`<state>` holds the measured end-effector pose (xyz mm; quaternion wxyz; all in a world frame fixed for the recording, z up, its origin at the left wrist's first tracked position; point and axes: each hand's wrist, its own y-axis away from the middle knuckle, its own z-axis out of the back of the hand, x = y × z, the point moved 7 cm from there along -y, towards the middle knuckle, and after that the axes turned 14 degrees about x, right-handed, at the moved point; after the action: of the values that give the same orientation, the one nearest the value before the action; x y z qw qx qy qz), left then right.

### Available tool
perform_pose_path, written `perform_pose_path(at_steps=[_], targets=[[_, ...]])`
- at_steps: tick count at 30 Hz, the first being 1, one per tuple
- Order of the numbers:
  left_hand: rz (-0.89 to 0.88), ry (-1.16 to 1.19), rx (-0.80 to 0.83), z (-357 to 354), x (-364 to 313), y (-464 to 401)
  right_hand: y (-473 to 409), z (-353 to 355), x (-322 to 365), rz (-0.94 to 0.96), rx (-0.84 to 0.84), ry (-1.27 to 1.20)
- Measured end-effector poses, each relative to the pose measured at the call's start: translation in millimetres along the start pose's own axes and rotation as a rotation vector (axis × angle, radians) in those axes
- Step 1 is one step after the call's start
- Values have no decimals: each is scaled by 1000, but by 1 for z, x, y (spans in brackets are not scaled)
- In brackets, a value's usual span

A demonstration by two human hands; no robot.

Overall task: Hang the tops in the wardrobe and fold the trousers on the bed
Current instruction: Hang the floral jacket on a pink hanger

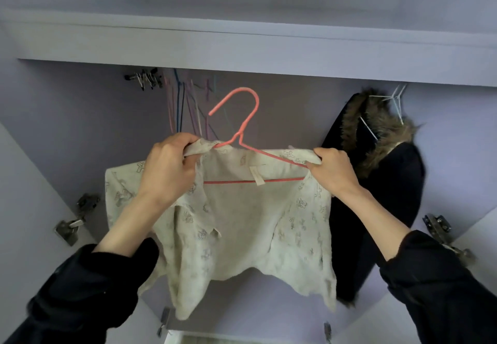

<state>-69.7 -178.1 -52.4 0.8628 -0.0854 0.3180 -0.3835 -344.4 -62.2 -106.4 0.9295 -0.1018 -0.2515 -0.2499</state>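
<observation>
Between the empty hangers [188, 101] and the dark coat [382, 195], the left hand [168, 167] and right hand [332, 172] each grip a shoulder of the cream patterned shirt [242, 230] on its pink hanger [242, 117].

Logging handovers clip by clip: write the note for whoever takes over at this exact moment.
Left hand grips the cream top at its left shoulder; right hand pinches the right shoulder.
The top sits on the pink hanger, held up in front of the open wardrobe; the hook is not on anything yet.
A dark fur-collared coat hangs at the right, empty hangers at the back.
Left: hook this hanger inside. No trousers or bed in view.
</observation>
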Motion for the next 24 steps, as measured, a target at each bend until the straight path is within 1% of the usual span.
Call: perform_pose_path(at_steps=[4, 9, 11, 14, 16, 18, 20, 21, 23, 24], targets=[[46, 44, -53, 2, 1, 1, 6, 9, -6, -49, -10, -28], [7, 4, 52, -28, -17, 0, 8, 25, 22, 45, -77, 34], [3, 40, 53, -33, -18, 1, 10, 28, 25, 49, -99, 22], [68, 146, -35, -23, -9, -2, 17, 16, 19, -21, -29, 67], [109, 172, -93, -16, -2, -5, 21, 9, 13, -38, 14, 54], [117, 173, -92, -18, -1, -4, 24, 6, 16, -7, 20, 27], [106, 186, -55, -25, -3, -2, 26, 4, 25, 42, 17, 13], [105, 195, -42, -28, -3, 0, 27, 2, 30, 66, 40, 29], [111, 215, -41, -30, 1, 0, 28, -6, 36, 119, 159, 26], [109, 224, -42, -30, 3, -1, 28, -9, 35, 129, 239, -28]])
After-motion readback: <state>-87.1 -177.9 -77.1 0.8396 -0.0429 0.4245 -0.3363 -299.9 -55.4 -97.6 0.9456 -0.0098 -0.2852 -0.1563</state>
